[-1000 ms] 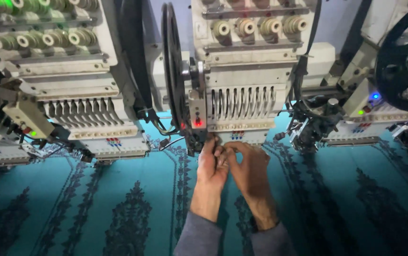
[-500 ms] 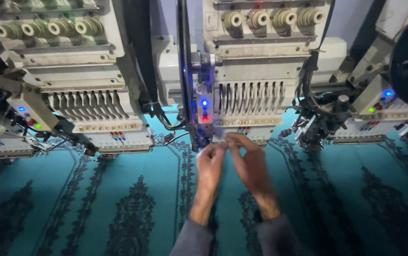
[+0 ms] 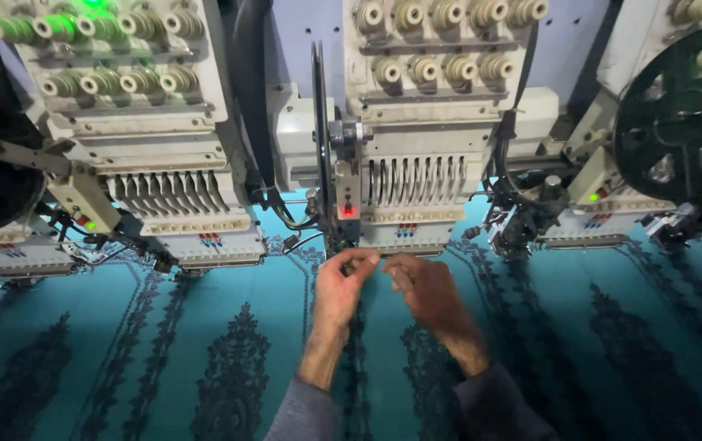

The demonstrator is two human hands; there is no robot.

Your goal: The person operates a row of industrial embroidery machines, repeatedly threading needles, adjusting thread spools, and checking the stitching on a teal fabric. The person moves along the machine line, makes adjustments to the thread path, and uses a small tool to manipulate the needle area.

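My left hand [image 3: 341,287] and my right hand [image 3: 424,287] are close together over the teal fabric [image 3: 204,327], just below the middle embroidery head [image 3: 412,175]. Fingers of both hands are pinched near each other, fingertips almost touching under the needle bar area [image 3: 412,235]. Whatever they pinch is too fine and blurred to make out; it may be a thread. A red light [image 3: 346,210] glows on the head's left side, right above my left hand.
A second embroidery head [image 3: 163,196] stands at the left, a third with a black spoked wheel [image 3: 682,122] at the right. Cone-shaped thread guides sit in rows on top. Dark ornamental patterns [image 3: 233,367] run down the fabric. Cables hang between the heads.
The view shifted slightly. My hands dropped a little below the needles and drew a bit apart. The light beside the head went from red to blue and is red again.
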